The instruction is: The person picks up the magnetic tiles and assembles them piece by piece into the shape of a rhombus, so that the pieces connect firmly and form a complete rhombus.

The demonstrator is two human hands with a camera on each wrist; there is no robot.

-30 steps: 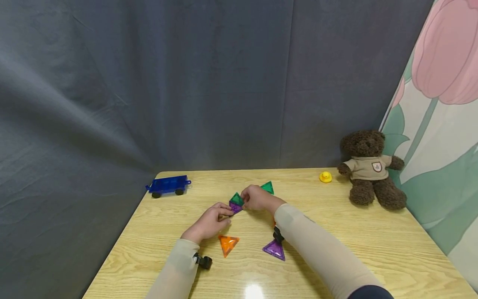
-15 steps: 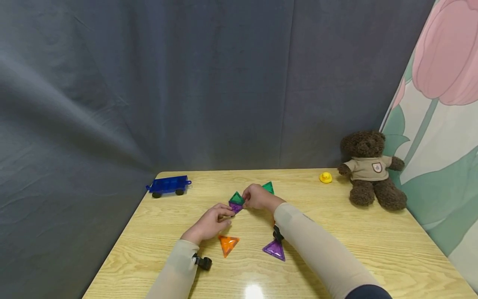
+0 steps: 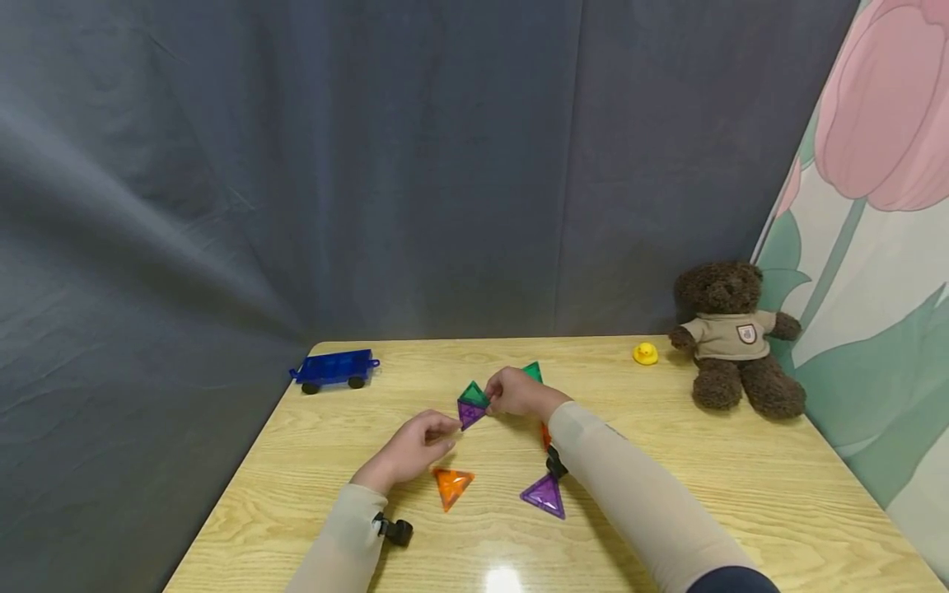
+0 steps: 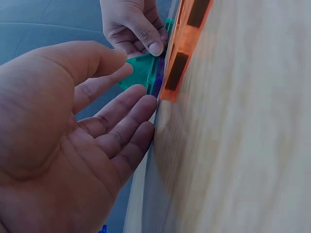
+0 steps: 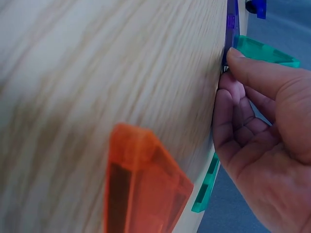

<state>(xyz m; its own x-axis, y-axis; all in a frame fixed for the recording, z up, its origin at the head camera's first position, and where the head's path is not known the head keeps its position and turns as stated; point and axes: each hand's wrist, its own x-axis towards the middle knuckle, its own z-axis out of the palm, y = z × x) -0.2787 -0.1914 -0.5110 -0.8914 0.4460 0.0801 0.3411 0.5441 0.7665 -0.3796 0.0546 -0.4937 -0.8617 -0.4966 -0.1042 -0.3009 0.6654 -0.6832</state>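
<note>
A purple triangular magnetic tile (image 3: 471,414) lies on the table, and a green triangular magnetic tile (image 3: 473,394) meets its far edge. In both wrist views the green tile (image 5: 267,52) rises from the table surface along the purple tile (image 5: 233,29). My right hand (image 3: 516,393) pinches the right corner where the two tiles join, thumb on the near side. Left of them, my left hand (image 3: 413,445) is held with loosely bent fingers, its fingertips close to the purple tile with nothing in its grasp.
Nearer on the wooden table (image 3: 296,502) lie an orange triangle (image 3: 451,487) and another purple triangle (image 3: 544,497). A second orange tile (image 3: 546,436) and a second green tile (image 3: 534,371) are partly hidden by my right arm. Farther back are a blue wheeled cart (image 3: 335,367), rubber duck (image 3: 646,353) and teddy bear (image 3: 730,338).
My left hand has drawn back slightly left from the purple tile. The joined green and purple tiles have shifted a little to the right with my right hand.
</note>
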